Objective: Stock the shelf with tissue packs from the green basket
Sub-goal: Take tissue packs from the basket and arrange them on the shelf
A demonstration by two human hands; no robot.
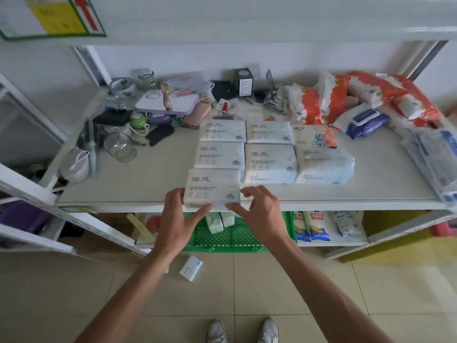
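A white tissue pack (212,185) lies at the front edge of the white shelf (148,179), in line with two more packs behind it. Several like packs (270,163) form rows beside it. My left hand (176,220) holds the front pack's left front corner, fingers along its side and thumb on its front face. My right hand (259,214) touches the pack's front right with the thumb, while its fingers hover loosely curled just off the right edge. Below the shelf stands the green basket (247,237) with two packs (218,221) inside.
Glass jars, a hairbrush and small household items (128,120) crowd the shelf's left. Orange-and-white tissue bags (346,97) and a wet-wipe pack (363,122) fill the back right. A small white pack (191,267) lies on the tiled floor. Bagged goods (314,225) sit on the lower shelf.
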